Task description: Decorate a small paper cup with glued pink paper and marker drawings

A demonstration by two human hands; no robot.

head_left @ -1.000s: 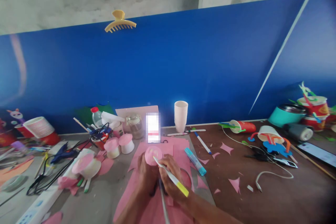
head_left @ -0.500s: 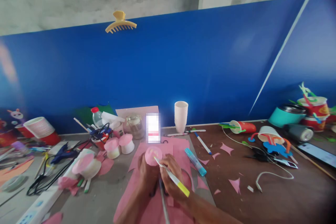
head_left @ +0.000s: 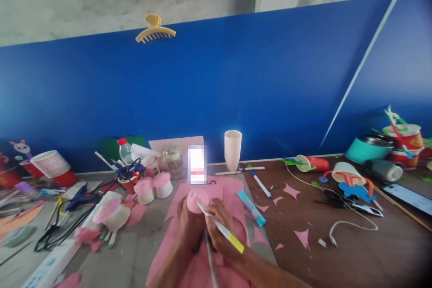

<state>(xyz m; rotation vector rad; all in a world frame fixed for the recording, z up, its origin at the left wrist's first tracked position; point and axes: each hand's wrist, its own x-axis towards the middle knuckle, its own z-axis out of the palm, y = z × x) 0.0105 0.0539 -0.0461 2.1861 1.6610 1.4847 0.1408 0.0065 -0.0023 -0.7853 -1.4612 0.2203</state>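
My left hand (head_left: 188,222) is closed around a cup topped with a round pink paper disc (head_left: 195,197); the cup's body is hidden behind my fingers. In my right hand (head_left: 221,225) is a white marker with a yellow end (head_left: 232,239), its tip touching the disc, where faint yellow marks show. Both hands are over pink paper sheets (head_left: 168,261). Dark scissor-like handles and a thin pale rod lie partly hidden under my wrists. A blue marker-shaped tube (head_left: 251,208) rests to the right of my right hand.
Two pink-topped cups (head_left: 163,185) stand left, near another tipped cup (head_left: 116,216). White stacked cups (head_left: 232,150) stand at the back beside a glass jar (head_left: 173,162) and a blurred-out screen (head_left: 196,164). Pink scraps (head_left: 302,237) and a white cable (head_left: 354,224) lie right. A power strip (head_left: 50,263) is front left.
The marker tip has shifted slightly down and left on the pink disc. My left hand and the cup stay nearly in place.
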